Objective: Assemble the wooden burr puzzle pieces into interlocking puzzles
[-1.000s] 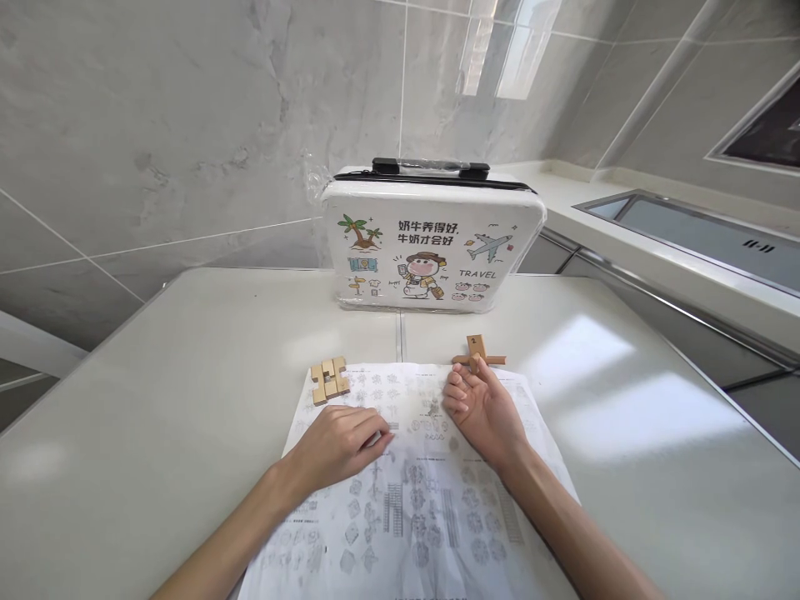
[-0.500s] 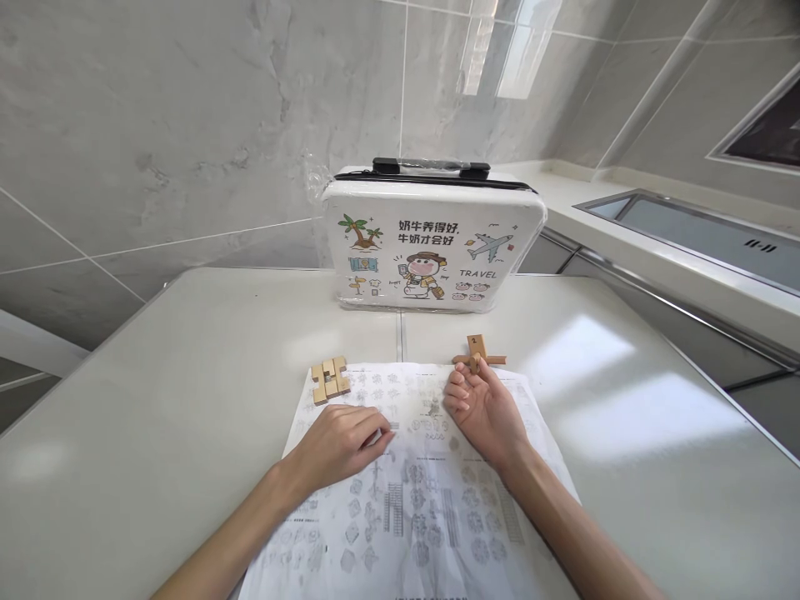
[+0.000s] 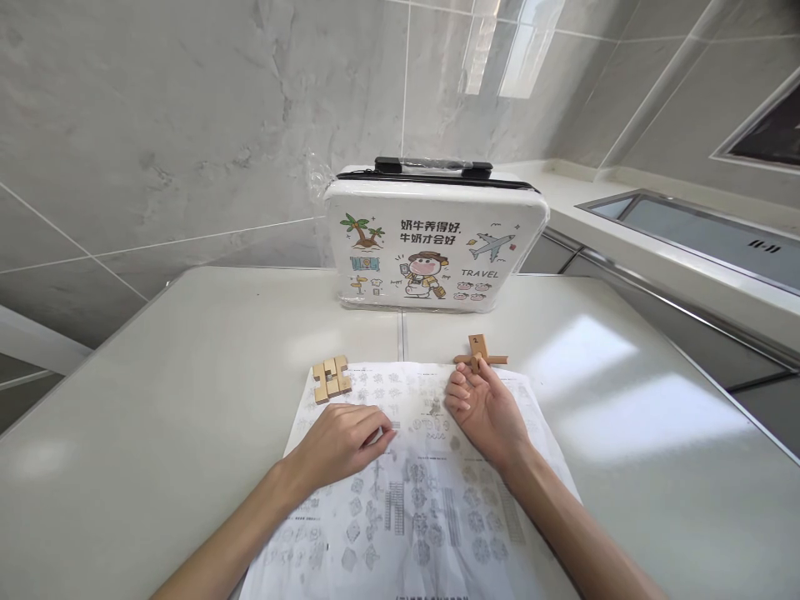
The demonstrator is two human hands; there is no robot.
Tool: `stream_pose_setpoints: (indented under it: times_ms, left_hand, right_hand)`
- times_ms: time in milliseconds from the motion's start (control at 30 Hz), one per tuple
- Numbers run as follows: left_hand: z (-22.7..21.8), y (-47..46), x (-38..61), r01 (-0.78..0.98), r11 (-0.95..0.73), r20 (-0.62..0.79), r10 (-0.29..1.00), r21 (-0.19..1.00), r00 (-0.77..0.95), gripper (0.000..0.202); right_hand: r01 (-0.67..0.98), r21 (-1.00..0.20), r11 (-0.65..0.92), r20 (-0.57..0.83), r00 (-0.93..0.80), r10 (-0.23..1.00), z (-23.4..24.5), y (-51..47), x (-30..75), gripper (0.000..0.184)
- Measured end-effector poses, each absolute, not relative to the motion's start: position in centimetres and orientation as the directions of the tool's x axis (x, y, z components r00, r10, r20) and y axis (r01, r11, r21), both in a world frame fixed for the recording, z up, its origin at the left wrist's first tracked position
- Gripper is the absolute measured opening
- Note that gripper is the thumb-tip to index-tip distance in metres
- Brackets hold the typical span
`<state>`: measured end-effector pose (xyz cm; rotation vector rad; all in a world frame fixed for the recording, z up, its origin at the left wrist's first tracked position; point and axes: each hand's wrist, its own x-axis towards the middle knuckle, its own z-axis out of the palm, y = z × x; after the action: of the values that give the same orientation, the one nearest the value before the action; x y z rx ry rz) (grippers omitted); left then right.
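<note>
A printed sheet of puzzle diagrams lies on the white table. My left hand rests palm down on the sheet, fingers loosely curled, holding nothing. My right hand lies on its edge on the sheet's upper right, fingers curled inward, empty as far as I can see. Its fingertips are just short of a wooden cross-shaped puzzle piece marked with a "2". A pale wooden interlocked block sits at the sheet's upper left corner, above my left hand.
A small white suitcase-shaped case with cartoon prints and the word TRAVEL stands upright at the back of the table against the grey tiled wall. A counter with a steel sink runs along the right.
</note>
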<state>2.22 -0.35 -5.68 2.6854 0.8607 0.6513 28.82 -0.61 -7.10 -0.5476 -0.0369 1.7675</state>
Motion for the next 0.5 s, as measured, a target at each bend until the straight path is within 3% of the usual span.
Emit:
stream_pose_setpoints:
  times_ms: [167,333,500]
  left_hand:
    - [-5.70,-0.34,2.22,0.489,-0.795,0.335,0.598,0.359,0.728,0.023]
    - [-5.66,-0.34,2.23,0.487,-0.795,0.344,0.599,0.361,0.723,0.023]
    - [-5.69,-0.32,2.23,0.488,-0.798,0.342,0.596,0.354,0.726,0.023]
  right_hand:
    - [-0.874,-0.399,-0.278,-0.335,-0.143,0.931,-7.09,-0.61,28.82,0.019]
    - [-0.890,-0.363,-0.275,-0.328,-0.154,0.932,-7.03,-0.63,28.82,0.017]
    - [-0.872,-0.413,-0.263,-0.321,-0.131,0.938,-7.16,-0.63,28.85,0.017]
